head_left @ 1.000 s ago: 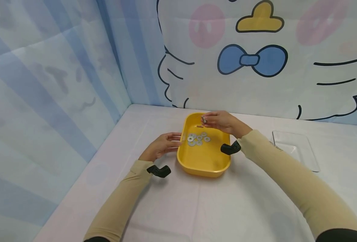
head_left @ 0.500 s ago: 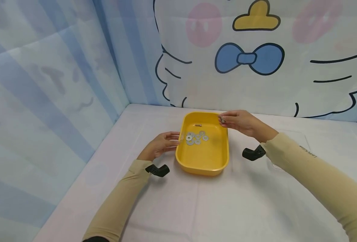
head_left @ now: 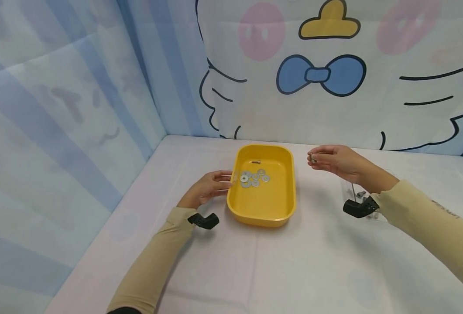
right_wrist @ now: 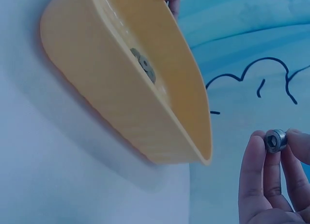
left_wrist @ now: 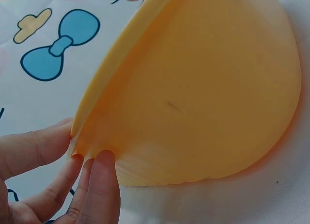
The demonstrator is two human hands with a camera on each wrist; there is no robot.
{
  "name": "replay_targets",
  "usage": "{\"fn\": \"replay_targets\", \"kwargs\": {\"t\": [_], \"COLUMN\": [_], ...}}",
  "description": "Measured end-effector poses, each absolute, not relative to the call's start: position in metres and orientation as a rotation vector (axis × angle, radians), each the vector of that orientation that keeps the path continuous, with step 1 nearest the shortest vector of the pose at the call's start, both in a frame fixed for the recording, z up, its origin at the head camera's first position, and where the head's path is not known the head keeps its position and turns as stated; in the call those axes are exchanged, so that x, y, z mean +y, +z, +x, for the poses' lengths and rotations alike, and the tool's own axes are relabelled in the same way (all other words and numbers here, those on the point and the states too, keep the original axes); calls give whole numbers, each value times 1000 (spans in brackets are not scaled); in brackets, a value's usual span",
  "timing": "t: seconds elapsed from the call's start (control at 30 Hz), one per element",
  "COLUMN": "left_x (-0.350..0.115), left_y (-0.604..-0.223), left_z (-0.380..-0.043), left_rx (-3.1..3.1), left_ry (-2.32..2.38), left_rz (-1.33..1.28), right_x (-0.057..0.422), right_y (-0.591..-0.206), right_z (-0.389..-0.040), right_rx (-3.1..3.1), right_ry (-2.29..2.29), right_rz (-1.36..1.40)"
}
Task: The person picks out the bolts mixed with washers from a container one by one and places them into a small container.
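My right hand (head_left: 339, 163) is in the air to the right of the yellow tray (head_left: 260, 208). Thumb and fingertips pinch a small steel hex socket bolt (right_wrist: 275, 141), its socketed head facing the right wrist camera; the rest of it is hidden. At the tray's left side, my left hand (head_left: 207, 189) holds the rim, fingers (left_wrist: 102, 185) pressed against the outer wall and one fingertip over the edge. Several flat washers (head_left: 255, 177) lie grouped inside the tray. A single small bolt (head_left: 256, 162) sits near the tray's far end.
Partly behind the right wrist, a clear shallow box (head_left: 347, 192) with several small metal parts (head_left: 360, 194) stands on the white cloth. A printed cloth backdrop (head_left: 255, 96) rises behind the table, and a striped curtain (head_left: 70, 131) closes off the left.
My right hand has moved right from over the tray to beyond its right side, carrying the bolt. Small parts in the clear box have come into sight. The left hand stays on the tray.
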State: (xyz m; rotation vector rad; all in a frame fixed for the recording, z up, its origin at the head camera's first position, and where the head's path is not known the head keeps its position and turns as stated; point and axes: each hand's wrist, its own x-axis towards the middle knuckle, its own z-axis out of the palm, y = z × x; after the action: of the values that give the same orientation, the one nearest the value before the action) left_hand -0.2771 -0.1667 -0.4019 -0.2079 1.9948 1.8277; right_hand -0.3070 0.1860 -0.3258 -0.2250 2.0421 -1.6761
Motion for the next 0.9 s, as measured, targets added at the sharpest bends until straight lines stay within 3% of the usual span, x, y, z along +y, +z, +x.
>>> {"fn": "replay_targets", "kwargs": {"t": [0.9], "left_x": [-167], "left_y": [-405], "left_z": [-279], "left_rx": [1976], "left_ry": [1853], "left_rz": [-235], "right_x": [284], "right_y": [-337], "right_z": [-285], "right_rx": [1715], "right_ry": [-2065], "right_rz": [-175]}}
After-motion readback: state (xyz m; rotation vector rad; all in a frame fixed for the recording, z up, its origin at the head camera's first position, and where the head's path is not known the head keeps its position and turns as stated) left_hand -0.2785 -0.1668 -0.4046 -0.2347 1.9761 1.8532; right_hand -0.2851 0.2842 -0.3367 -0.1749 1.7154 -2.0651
